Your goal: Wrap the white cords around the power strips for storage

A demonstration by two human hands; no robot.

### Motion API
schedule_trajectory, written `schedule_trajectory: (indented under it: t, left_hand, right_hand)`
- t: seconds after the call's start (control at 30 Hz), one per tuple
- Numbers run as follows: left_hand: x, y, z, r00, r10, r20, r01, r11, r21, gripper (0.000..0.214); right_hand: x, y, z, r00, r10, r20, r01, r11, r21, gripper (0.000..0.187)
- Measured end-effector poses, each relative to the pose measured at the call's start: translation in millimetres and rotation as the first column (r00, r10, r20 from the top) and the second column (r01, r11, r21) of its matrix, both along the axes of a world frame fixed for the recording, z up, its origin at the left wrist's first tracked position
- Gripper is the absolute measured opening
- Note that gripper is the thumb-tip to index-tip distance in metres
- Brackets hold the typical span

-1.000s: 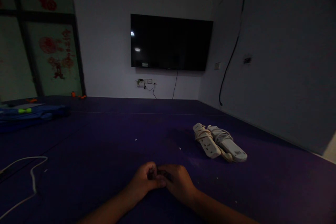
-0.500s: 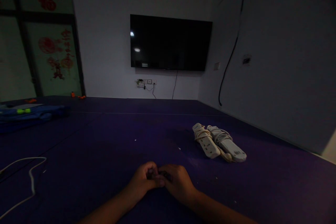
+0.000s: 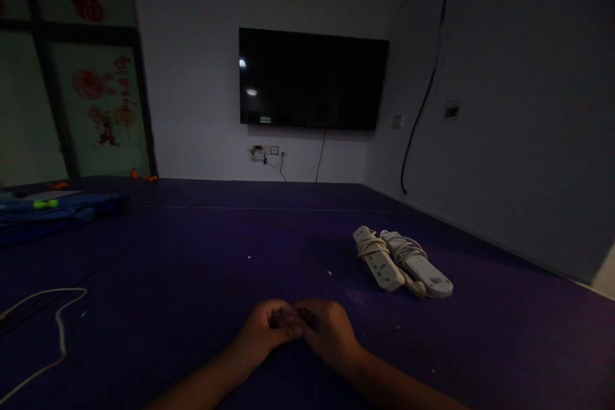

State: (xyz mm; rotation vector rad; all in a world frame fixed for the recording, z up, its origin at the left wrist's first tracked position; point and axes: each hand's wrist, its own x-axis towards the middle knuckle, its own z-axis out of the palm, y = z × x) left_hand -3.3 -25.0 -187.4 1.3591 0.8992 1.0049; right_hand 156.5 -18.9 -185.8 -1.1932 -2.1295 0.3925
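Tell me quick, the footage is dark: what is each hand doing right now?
Left hand: curled shut, fingertips meeting the right; what it pinches cannot be told.
Right hand: curled shut likewise; contents too dark to tell.

Whatever sat between the left hand (image 3: 266, 333) and right hand (image 3: 328, 333) was too dark to make out. The white cable (image 3: 57, 320) at lower left ran off the frame edge.
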Motion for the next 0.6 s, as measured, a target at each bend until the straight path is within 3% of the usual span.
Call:
schedule_trajectory:
  t: [0.23, 0.6]
  left_hand:
    - [-1.6, -0.3, -1.6, 0.999, 0.029, -0.041, -0.029, 1.000, -0.005, 0.035]
    - [-1.2, -0.4, -2.7, 1.000, -0.011, -0.013, 0.011, 1.000, -0.005, 0.037]
  right_hand:
    - [0.4, -0.3, -3.8, 0.999, 0.020, 0.039, -0.021, 0.999, 0.029, 0.024]
    - [1.2, 3.1, -5.0, 1.000, 0.016, -0.027, -0.015, 1.000, 0.026, 0.019]
